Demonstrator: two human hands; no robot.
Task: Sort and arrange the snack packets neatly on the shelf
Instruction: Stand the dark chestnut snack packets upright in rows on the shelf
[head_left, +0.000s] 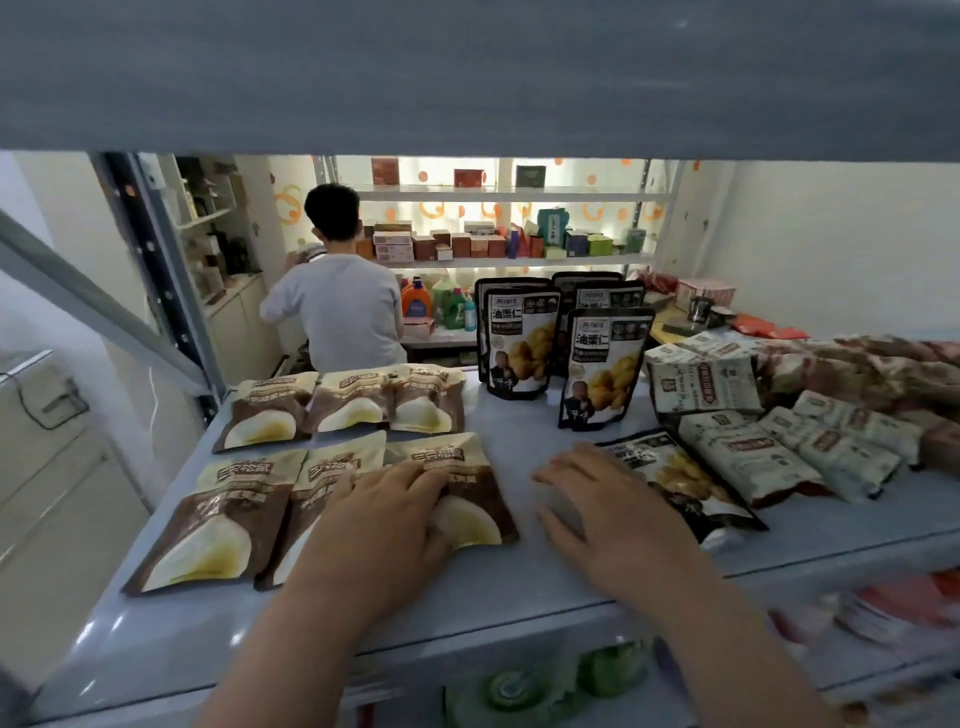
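While the left hand (400, 512) lies flat and open on a brown-and-cream packet (457, 483) at the lower centre of the frame, it grips nothing; it seems to press this packet in line with its two neighbours. Six such packets make two rows at the left of the shelf (519, 582), probably grouped by kind. The right hand (602, 506), fingers spread and holding nothing, rests on the bare shelf and touches a black packet (691, 483) that lies flat. Other black packets (605, 364) stand upright at the centre, so I judge this one still needs standing. White packets (748, 457) lie heaped at the right.
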